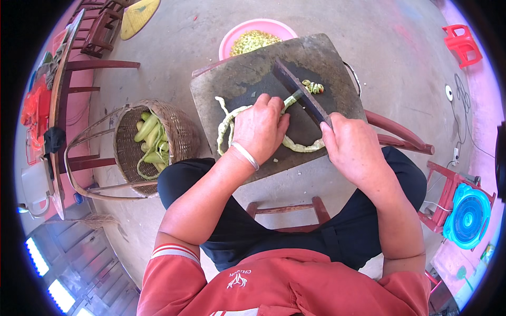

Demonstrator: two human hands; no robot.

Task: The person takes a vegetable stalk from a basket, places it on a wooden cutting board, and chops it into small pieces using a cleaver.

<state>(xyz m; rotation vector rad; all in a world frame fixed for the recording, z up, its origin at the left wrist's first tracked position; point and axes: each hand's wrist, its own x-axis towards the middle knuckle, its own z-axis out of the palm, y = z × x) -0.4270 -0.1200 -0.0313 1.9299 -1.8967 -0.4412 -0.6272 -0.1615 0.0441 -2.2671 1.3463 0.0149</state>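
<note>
My left hand (257, 128), with a pale bangle at the wrist, presses several long pale green beans (303, 147) onto a worn, dark-stained chopping board (245, 77). Their ends curl out on both sides of it. In my right hand (352, 144) is the handle of a cleaver (294, 87), its blade slanting away to the upper left. The blade stands across the bean ends, just right of my left fingers; its cutting edge is hard to make out. Beyond the blade lies a small cluster of cut bean pieces (314, 87).
A pink basin (225, 45) of chopped green pieces sits on the floor past the board. At left, a wicker basket (184, 126) holds green vegetables, beside a wooden table (59, 98). A blue fan (468, 217), a red plastic stool (462, 45) and cables are at right.
</note>
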